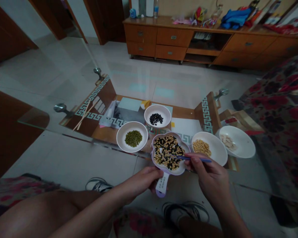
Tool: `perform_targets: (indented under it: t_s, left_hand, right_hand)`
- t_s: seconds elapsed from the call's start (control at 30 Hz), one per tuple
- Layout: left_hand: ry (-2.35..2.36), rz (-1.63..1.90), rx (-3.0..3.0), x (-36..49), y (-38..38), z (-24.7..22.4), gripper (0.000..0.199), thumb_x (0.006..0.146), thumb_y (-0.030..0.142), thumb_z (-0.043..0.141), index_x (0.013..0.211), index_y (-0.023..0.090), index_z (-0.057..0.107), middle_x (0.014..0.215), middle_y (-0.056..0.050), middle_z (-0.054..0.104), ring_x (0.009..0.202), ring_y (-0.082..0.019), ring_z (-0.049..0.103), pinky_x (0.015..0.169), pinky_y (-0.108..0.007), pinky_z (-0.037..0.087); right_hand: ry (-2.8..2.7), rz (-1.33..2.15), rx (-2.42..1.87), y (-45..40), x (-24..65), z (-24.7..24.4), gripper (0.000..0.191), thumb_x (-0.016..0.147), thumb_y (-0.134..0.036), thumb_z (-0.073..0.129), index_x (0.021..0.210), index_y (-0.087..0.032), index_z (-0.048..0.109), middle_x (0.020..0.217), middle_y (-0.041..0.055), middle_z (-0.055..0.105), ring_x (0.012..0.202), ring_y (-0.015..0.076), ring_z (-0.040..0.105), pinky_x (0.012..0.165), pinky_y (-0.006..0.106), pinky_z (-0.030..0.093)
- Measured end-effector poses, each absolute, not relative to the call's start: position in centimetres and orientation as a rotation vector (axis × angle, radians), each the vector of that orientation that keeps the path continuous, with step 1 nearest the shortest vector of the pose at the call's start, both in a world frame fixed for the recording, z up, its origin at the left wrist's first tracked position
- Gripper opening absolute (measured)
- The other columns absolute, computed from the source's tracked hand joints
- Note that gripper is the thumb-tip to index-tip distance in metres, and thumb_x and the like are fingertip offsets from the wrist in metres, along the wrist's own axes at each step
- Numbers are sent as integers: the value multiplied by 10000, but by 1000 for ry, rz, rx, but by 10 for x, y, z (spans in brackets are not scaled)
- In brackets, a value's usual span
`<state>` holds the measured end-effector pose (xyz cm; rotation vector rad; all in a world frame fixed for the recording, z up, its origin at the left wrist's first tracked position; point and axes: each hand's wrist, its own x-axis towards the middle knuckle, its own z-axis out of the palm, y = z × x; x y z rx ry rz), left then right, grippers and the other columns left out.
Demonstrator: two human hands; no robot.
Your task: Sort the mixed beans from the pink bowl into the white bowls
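Observation:
My left hand (150, 178) is closed around the neck of the handle of a lilac, flower-shaped dish (163, 185). Mixed yellow and black beans (167, 145), with some green ones, fill the dish. A thin blue tweezers-like tool (198, 159) is pinched in my right hand (210, 175), its tip among the beans. Whether anything is caught at the tip I cannot tell. Around the dish stand a white bowl of green beans (133, 138), a white bowl of black beans (156, 119) and a white bowl of yellow soybeans (201, 147).
Another white bowl (245, 148) with pale pieces stands at the far right, by a brown paper bag (240, 120). Wooden chopsticks (85, 114) lie left on the glass table (72, 72). Beyond is a cluttered wooden cabinet (173, 38); a floral-covered seat (283, 89) is at right.

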<state>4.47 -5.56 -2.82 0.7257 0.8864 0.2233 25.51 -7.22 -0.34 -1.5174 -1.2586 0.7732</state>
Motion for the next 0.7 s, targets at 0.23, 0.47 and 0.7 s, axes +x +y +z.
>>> perform_targets:
  t_s: [0.23,0.47,0.7]
  left_hand:
    - [813,226,699,37,-65,-14,426,824,539,554,939,132,601,824,-77,671,669,-154,598,689,-292,415]
    - [802,209,732,25,-69,-15,363,840,491,578,943,145,620,918,-61,677,707,-134,595,708,-266,410]
    - [801,197,713,22,-65,-13,316,829,444,610,944,150,624,872,-35,656,723,-137,592,718,-262,406]
  right_hand:
    - [-1212,748,-1541,-75,245,-5,168,768,-354,730,821,-201,686,782,34,716,683,148,682,611,234,581]
    - [-1527,621,-1708,-83,241,-4,200,847,-398,631,874,-213,700,826,60,736,684,166,688,595,245,570]
    - [-1814,482,-1672,-80,237,3,148,873,-339,569,880,-231,669,816,33,732,693,151,692,621,232,548]
